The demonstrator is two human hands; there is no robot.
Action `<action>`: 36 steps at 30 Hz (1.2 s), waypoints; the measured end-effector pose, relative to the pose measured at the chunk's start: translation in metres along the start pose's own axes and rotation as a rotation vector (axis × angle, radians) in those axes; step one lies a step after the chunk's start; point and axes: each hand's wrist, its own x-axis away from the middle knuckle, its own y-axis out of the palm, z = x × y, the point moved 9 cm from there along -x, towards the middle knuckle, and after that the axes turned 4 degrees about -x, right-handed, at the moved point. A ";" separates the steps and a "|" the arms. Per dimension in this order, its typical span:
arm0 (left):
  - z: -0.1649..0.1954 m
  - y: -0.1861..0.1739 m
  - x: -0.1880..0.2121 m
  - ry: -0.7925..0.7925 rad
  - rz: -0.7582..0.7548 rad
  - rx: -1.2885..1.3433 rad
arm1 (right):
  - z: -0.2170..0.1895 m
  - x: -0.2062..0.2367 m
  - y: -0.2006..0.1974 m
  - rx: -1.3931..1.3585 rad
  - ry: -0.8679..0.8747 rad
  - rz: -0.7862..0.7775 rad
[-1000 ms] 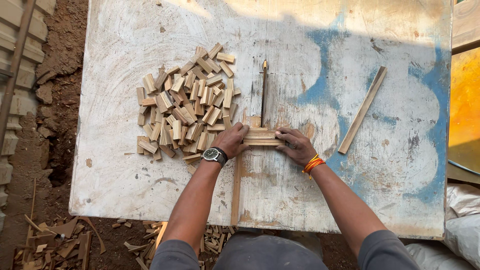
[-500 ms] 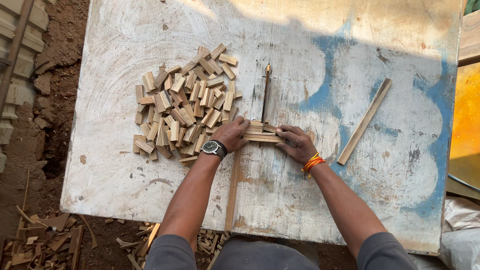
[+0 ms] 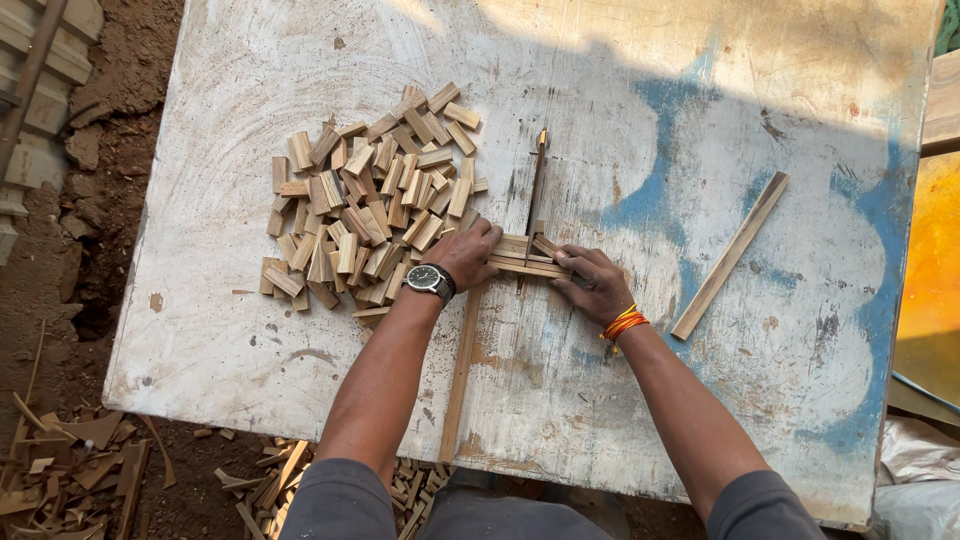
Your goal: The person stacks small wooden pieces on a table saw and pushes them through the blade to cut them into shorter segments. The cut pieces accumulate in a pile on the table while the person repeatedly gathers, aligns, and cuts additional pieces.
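My left hand [image 3: 466,255], with a black wristwatch, and my right hand [image 3: 592,282], with an orange wristband, press from both sides on a small bundle of thin wood strips [image 3: 522,257] lying across the worn white table [image 3: 640,90]. A dark-bladed tool with a pale handle end [image 3: 537,180] lies along the table just beyond the bundle, its tip reaching it. A heap of short cut wood pieces [image 3: 370,200] sits directly left of my left hand.
A long wood slat [image 3: 730,254] lies diagonally to the right. Another long strip [image 3: 461,370] runs from the bundle toward the near table edge. Wood scraps [image 3: 70,470] litter the dirt floor at left. An orange surface [image 3: 930,260] borders the right side.
Both hands stay on the strip bundle with only slight finger shifts. The view drifted a little; nothing else on the table moved.
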 end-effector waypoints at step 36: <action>0.050 0.138 0.356 -1.145 0.624 0.564 | 0.098 0.020 -0.136 0.183 0.039 0.254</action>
